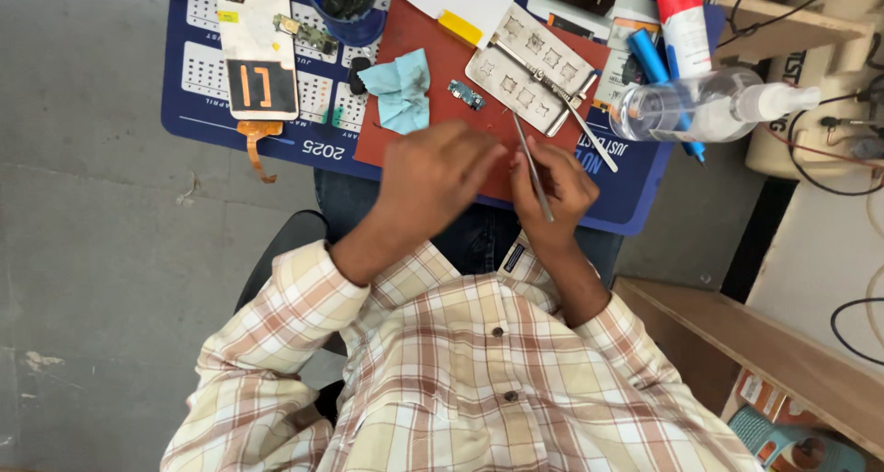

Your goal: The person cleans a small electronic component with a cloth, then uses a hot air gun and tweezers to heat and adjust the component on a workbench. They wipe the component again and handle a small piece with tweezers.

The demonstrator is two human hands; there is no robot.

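Note:
My right hand [556, 188] grips thin metal tweezers [532, 168], their tip pointing up over the red work mat [433, 39]. My left hand [431, 175] is curled with its back to the camera, fingertips meeting my right hand at the mat's near edge. Whatever lies between the fingers is hidden. A small blue-green circuit board [466, 94] lies on the mat just beyond both hands, beside a crumpled light blue cloth [401, 89]. A metal stencil plate [529, 67] with square cut-outs sits further back, with a second metal tool [578, 122] lying across it.
A blue calendar mat [207, 104] covers the table. On it lie a phone display panel [258, 48] with an orange flex cable, a blue cup [345, 7], a clear spray bottle [709, 108], a blue pen [658, 67] and a red-white tube [683, 21]. Wooden shelves stand at the right.

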